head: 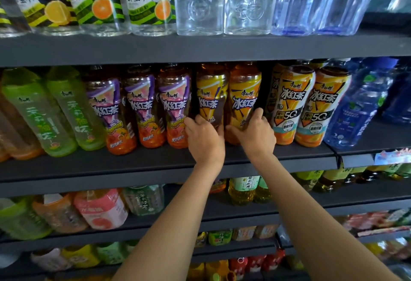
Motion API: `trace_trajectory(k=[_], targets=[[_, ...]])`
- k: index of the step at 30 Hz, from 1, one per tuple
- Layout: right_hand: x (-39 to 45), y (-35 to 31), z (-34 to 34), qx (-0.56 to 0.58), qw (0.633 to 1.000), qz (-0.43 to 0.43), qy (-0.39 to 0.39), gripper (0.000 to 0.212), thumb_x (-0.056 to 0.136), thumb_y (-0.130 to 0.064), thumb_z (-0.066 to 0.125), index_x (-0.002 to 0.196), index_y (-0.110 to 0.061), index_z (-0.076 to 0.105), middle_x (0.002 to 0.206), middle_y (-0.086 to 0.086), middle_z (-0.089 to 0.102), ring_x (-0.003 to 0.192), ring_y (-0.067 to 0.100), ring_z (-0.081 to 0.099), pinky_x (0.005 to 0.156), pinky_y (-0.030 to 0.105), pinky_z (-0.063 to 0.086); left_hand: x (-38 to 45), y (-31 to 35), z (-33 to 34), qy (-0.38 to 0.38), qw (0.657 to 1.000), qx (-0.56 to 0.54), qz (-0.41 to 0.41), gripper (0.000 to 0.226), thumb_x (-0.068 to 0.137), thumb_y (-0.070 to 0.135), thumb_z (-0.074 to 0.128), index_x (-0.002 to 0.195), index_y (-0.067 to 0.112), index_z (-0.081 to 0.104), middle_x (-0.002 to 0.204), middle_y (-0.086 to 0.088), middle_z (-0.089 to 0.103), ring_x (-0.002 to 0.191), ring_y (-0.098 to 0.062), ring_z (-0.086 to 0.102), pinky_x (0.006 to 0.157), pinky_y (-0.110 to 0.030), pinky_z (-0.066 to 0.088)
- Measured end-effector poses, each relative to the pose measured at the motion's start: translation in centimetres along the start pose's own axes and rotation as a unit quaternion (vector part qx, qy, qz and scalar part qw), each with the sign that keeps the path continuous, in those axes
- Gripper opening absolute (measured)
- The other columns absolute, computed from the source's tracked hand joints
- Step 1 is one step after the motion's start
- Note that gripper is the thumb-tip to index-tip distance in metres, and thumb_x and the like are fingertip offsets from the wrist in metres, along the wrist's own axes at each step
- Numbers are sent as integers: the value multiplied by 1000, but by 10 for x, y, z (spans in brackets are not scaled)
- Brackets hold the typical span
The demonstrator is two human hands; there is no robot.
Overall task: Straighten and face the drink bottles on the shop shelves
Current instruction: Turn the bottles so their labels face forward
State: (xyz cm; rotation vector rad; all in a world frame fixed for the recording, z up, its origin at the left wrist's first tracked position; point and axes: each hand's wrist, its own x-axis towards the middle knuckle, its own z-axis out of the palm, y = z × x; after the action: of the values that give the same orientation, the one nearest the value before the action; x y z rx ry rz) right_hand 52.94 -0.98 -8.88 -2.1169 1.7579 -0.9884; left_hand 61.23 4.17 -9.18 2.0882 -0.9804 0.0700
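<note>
Two yellow-labelled iced tea bottles stand side by side on the middle dark shelf (155,165). My left hand (204,140) grips the lower part of the left yellow bottle (211,93), whose label is turned partly sideways. My right hand (253,133) grips the base of the right yellow bottle (244,93), with the thumb on its right side and its label facing front. Both bottles stand upright, slightly back from the row's front line.
Left of my hands stand three purple-labelled tea bottles (173,107) and green bottles (73,111). To the right are two orange-white tea bottles (291,107) and a blue water bottle (360,107). Clear bottles (200,2) fill the shelf above. Lower shelves hold several more drinks.
</note>
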Motion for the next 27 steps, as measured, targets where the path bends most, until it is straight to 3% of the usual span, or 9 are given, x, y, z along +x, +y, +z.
trace_trajectory(k=[6,14,16,19,21,23,27], targets=[[-3,1,6,-2,1000,-1,16,76,78,-52,66,127,-4,34,118,16,54,111,35,54,73,43,48,-4,-7,4,42,999,1,25,61,81,45,67,116,4,40,118,-12,44,96,-28,58,57,-26,35],[-1,2,8,-16,1000,-14,6,78,79,-51,66,131,-6,30,123,15,50,116,34,50,76,42,48,-4,-7,10,57,998,5,38,58,84,44,64,117,4,38,116,-11,48,98,-28,59,61,-29,39],[4,3,3,-7,999,-12,-46,77,80,-48,66,132,-5,30,128,16,46,119,35,47,81,43,46,0,-6,6,40,999,10,35,64,83,46,64,122,4,36,119,-11,49,100,-29,59,60,-29,36],[7,11,-14,-7,991,-27,-135,61,82,-42,66,122,-6,38,123,15,50,113,35,51,77,40,43,-2,-7,-4,28,999,-15,27,62,83,44,65,121,4,37,117,-11,50,97,-29,59,61,-27,36],[-3,23,-26,0,993,-63,-102,47,85,-40,64,112,-6,47,114,12,57,104,31,56,72,36,44,-13,-8,-10,54,994,-78,47,47,86,36,65,113,5,42,106,-8,51,87,-24,57,58,-25,37],[-15,38,-38,28,997,-71,-21,35,88,-35,62,106,-7,55,106,11,62,96,29,59,68,34,45,-29,-6,-11,59,989,-106,88,33,88,28,63,107,7,45,96,-5,51,82,-19,54,59,-25,39],[-17,63,-64,53,993,-19,101,35,90,-31,61,110,-4,51,114,12,53,100,32,54,66,31,35,-38,13,1,4,986,-93,136,36,90,32,58,115,9,46,109,-5,55,100,-20,55,69,-28,46]])
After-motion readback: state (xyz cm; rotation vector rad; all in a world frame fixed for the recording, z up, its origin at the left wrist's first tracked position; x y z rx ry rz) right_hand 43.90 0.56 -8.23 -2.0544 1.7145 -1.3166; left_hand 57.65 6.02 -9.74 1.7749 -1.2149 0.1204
